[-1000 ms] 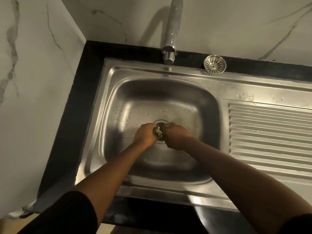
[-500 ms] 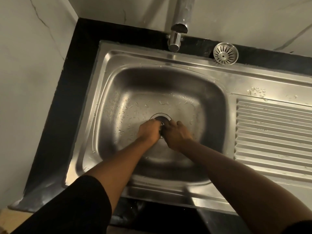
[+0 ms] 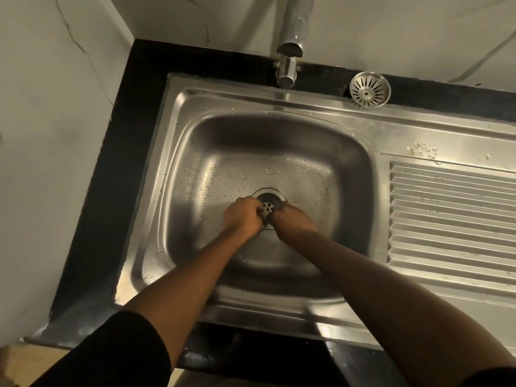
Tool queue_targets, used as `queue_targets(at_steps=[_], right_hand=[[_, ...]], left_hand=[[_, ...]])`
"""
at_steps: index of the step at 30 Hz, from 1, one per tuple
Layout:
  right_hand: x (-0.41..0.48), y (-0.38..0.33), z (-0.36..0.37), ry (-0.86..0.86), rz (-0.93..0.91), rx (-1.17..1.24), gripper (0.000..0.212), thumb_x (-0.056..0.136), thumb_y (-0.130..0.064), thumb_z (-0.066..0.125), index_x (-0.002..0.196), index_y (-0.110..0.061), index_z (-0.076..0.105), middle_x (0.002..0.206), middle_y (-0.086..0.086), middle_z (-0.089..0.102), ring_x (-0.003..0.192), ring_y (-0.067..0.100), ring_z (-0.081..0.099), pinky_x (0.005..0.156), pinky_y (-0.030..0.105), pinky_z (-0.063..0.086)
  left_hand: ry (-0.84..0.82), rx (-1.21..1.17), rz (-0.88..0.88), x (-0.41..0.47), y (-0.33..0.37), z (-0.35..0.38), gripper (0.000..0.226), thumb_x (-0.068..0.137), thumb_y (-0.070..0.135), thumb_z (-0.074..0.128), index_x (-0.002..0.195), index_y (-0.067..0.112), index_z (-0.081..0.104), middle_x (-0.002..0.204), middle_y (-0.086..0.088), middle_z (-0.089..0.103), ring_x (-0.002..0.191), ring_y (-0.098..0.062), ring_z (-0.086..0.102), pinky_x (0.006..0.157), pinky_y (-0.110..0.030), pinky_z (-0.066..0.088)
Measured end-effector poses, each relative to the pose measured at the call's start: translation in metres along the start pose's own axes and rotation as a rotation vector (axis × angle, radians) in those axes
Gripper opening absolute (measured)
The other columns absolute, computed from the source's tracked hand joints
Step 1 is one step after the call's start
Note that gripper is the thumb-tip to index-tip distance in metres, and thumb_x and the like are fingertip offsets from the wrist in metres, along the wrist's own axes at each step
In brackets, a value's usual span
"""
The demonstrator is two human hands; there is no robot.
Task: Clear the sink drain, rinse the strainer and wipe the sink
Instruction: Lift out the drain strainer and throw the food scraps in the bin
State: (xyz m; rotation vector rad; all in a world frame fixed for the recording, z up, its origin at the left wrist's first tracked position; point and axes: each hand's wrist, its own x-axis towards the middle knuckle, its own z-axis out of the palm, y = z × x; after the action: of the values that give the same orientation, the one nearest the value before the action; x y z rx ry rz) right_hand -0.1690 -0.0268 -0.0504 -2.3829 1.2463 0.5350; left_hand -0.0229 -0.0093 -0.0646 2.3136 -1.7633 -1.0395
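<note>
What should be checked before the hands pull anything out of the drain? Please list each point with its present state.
1. Both hands at the drain: ok; left hand and right hand meet over it.
2. Grip on the perforated insert: cannot tell; the hands cover its edges.
3. Faucet off: ok; no stream shows.
4. Strainer out of the way: ok; it lies behind the basin.
5. Drain free of debris: cannot tell; mostly hidden.
6. Sink dry: not ok; droplets on its floor.
</note>
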Motion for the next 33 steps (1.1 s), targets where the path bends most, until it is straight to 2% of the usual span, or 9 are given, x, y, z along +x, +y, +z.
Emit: queue_targets(at_steps=[7, 10, 14, 17, 19, 21, 23, 28, 33], right_hand=[[-0.005, 0.0, -0.007, 0.074, 0.19, 0.257, 0.026, 0.098, -0.019, 0.063, 0.117, -0.031, 0.076, 0.113, 0.004, 0.071, 0.093, 0.022, 0.067, 0.074, 0.026, 0.05], [-0.015, 0.0, -0.013, 0.175, 0.337, 0.587, 0.021, 0.094, -0.017, 0.067, 0.103, -0.029, 0.081, 0.09, -0.008, 0.075, 0.078, 0.011, 0.064, 0.061, 0.018, 0.039], [-0.038, -0.008, -0.03, 0.296, 0.464, 0.835, 0.024, 0.091, -0.022, 0.073, 0.068, -0.027, 0.07, 0.056, -0.009, 0.057, 0.054, 0.004, 0.05, 0.05, 0.022, 0.034], [-0.064, -0.026, -0.049, 0.36, 0.425, 0.982, 0.016, 0.092, -0.021, 0.072, 0.077, -0.018, 0.076, 0.065, 0.006, 0.067, 0.058, 0.018, 0.061, 0.057, 0.033, 0.048], [-0.083, -0.037, -0.061, 0.411, 0.377, 1.105, 0.016, 0.094, -0.016, 0.07, 0.084, -0.024, 0.079, 0.073, 0.002, 0.076, 0.068, 0.02, 0.072, 0.063, 0.036, 0.061], [-0.104, -0.047, -0.072, 0.468, 0.327, 1.181, 0.02, 0.095, -0.013, 0.071, 0.086, -0.03, 0.077, 0.074, -0.006, 0.078, 0.069, 0.01, 0.074, 0.063, 0.025, 0.061], [-0.123, -0.054, -0.08, 0.52, 0.303, 1.274, 0.016, 0.094, -0.012, 0.073, 0.089, -0.027, 0.076, 0.077, -0.005, 0.079, 0.071, 0.009, 0.075, 0.064, 0.022, 0.061], [-0.161, -0.062, -0.097, 0.573, 0.21, 1.434, 0.005, 0.094, -0.006, 0.075, 0.098, -0.007, 0.074, 0.081, 0.009, 0.079, 0.071, 0.017, 0.076, 0.069, 0.029, 0.064], [-0.189, -0.07, -0.106, 0.528, 0.079, 1.465, 0.006, 0.094, -0.004, 0.074, 0.098, -0.001, 0.075, 0.082, 0.018, 0.077, 0.065, 0.013, 0.072, 0.066, 0.022, 0.06]], left_hand=[[0.093, -0.199, -0.074, -0.023, -0.014, -0.031, 0.015, 0.092, 0.026, 0.076, 0.105, 0.027, 0.084, 0.108, 0.007, 0.082, 0.098, -0.016, 0.075, 0.083, -0.035, 0.062], [0.127, -0.304, -0.044, -0.034, -0.02, -0.045, 0.014, 0.09, 0.024, 0.079, 0.103, 0.023, 0.084, 0.104, 0.005, 0.082, 0.096, -0.013, 0.075, 0.087, -0.036, 0.062], [0.177, -0.448, 0.004, -0.056, -0.017, -0.067, 0.008, 0.087, 0.023, 0.083, 0.095, 0.021, 0.085, 0.094, 0.01, 0.081, 0.083, 0.001, 0.071, 0.085, -0.027, 0.06], [0.194, -0.556, 0.04, -0.082, -0.011, -0.084, 0.008, 0.085, 0.022, 0.086, 0.087, 0.029, 0.082, 0.081, 0.022, 0.074, 0.074, 0.009, 0.068, 0.076, -0.018, 0.056], [0.206, -0.636, 0.047, -0.097, -0.008, -0.094, 0.009, 0.085, 0.02, 0.086, 0.087, 0.027, 0.082, 0.084, 0.015, 0.078, 0.076, 0.0, 0.071, 0.078, -0.026, 0.061], [0.225, -0.702, 0.059, -0.115, -0.005, -0.104, 0.009, 0.085, 0.016, 0.086, 0.093, 0.017, 0.084, 0.085, 0.004, 0.079, 0.077, -0.012, 0.072, 0.08, -0.041, 0.064], [0.254, -0.749, 0.071, -0.133, -0.002, -0.112, 0.01, 0.084, 0.015, 0.086, 0.094, 0.015, 0.084, 0.081, 0.005, 0.077, 0.074, -0.015, 0.07, 0.081, -0.047, 0.064], [0.321, -0.846, 0.086, -0.18, 0.007, -0.124, 0.011, 0.083, 0.017, 0.088, 0.093, 0.019, 0.084, 0.083, 0.006, 0.08, 0.078, -0.013, 0.074, 0.084, -0.047, 0.065], [0.413, -0.894, 0.078, -0.231, 0.013, -0.121, 0.012, 0.083, 0.023, 0.087, 0.091, 0.03, 0.083, 0.088, 0.011, 0.082, 0.086, -0.011, 0.077, 0.086, -0.05, 0.065]])
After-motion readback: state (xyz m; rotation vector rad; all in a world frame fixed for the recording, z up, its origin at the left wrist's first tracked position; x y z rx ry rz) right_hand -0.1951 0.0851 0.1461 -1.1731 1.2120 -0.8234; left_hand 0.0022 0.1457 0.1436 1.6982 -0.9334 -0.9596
